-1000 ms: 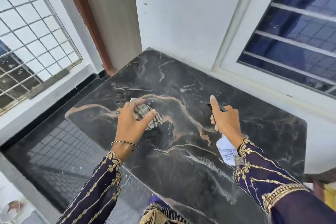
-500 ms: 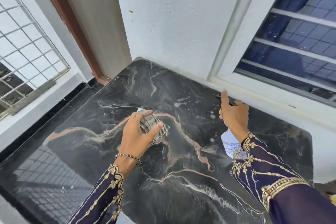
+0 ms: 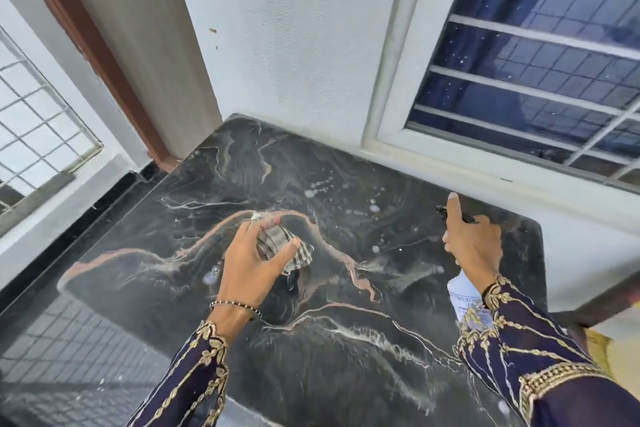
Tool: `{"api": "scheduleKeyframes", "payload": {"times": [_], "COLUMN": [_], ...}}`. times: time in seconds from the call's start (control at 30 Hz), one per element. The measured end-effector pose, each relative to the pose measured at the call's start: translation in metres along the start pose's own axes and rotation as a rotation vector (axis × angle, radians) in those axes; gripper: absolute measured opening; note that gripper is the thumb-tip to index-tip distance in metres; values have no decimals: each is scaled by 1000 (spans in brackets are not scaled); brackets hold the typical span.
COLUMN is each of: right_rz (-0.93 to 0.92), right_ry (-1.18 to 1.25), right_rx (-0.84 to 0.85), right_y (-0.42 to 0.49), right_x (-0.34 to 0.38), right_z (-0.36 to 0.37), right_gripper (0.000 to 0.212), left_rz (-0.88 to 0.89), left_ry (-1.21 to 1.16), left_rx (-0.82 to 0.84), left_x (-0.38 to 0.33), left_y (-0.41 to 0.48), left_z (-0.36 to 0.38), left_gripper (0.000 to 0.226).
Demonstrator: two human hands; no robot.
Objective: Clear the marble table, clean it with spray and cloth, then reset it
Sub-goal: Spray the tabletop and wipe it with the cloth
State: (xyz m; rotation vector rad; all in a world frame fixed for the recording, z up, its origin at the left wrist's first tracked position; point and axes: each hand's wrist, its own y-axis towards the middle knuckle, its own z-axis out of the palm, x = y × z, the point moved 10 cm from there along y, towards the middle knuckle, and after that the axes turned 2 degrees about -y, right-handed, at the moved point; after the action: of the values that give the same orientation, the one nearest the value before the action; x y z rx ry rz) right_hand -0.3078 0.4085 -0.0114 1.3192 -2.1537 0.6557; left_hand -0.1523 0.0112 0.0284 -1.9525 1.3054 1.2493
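The black marble table [image 3: 346,350] with pink and white veins fills the middle of the view. Foamy spray droplets [image 3: 373,208] dot its far half. My left hand [image 3: 250,263] hovers over the table's middle, shut on a crumpled checked cloth [image 3: 277,242]. My right hand [image 3: 473,243] is raised over the right side, gripping a white spray bottle [image 3: 462,295]. The forefinger rests along its black nozzle [image 3: 441,209], which aims away towards the far wall. Most of the bottle is hidden behind my hand and sleeve.
A white wall [image 3: 294,28] backs the table, with a barred window [image 3: 540,55] and its sill at the right. A brown door frame [image 3: 104,69] stands at the far left corner. Left of the table runs a dark tiled floor [image 3: 69,343] and a grilled railing [image 3: 38,121].
My right hand has carried the spray bottle farther towards the far right side of the table. More droplets lie on the marble. My left hand still holds the cloth over the middle.
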Motion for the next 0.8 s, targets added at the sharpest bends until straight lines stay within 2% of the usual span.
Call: {"api": "scheduleKeyframes", "payload": {"times": [0.13,0.3,0.47,0.53,0.67,0.8], "right_rz": [-35,-42,-67,-60,-79,-64], "right_ry": [58,-71,35,33,-126,-42], "right_rx": [78,71,201,182,146,225], "right_y": [-25,-68,-109,-127,-157,-176], "right_x": [-19,-45,-58,-66,-80,-93], "right_z": [-10,-25,-23,-27,-28,-26], "right_gripper": [94,101,94,95,102,92], "left_rz": [20,9,23,32,28,14], "left_ry": [-4,-18,7,17,32,1], "left_rx": [-14,-45,-84,-88,-76,-61], "left_x": [-9,-15,-20,-22,-21,-18], "left_y": [-26,-66,-104,-117,-137,-149], "left_z": [-6,-19,-33,-37,-40,-45], "left_gripper": [41,38,39,39,40,40]}}
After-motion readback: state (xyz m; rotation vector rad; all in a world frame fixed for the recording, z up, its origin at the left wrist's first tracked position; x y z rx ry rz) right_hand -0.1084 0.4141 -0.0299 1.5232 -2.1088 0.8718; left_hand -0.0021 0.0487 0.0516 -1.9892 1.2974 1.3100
